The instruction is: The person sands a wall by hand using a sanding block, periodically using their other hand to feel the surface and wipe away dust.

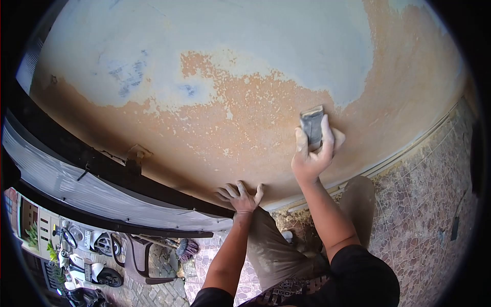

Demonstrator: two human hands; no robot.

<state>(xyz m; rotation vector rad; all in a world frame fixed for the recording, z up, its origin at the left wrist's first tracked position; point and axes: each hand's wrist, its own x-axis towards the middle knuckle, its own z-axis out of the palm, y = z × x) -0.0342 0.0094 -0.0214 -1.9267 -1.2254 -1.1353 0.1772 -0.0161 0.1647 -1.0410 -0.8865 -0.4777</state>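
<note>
Standing at far left: parked motorcycles (84, 270), outdoors. Next, one brown chair (137, 260), lying sideways in the view, with a purplish mop head (187, 249) near it. Above these, a dark-edged corrugated panel (97, 184) alongside the wall (266, 138), which is pale in its upper part, bare orange-brown below, with flecked patches between.

Left hand (240, 198): one, fingers spread wide, resting against the lower wall, holding nothing.

Right hand (318, 156): one, dusty, closed around a dark grey block (311, 127). Block lies between the thumb on its left side and the fingers on its right, one finger laid along its face; its pale-edged upper end projects past the fingertips, lower end down toward the palm. Whether it touches the wall, cannot tell.

Far right: patterned tile floor (409, 230).
</note>
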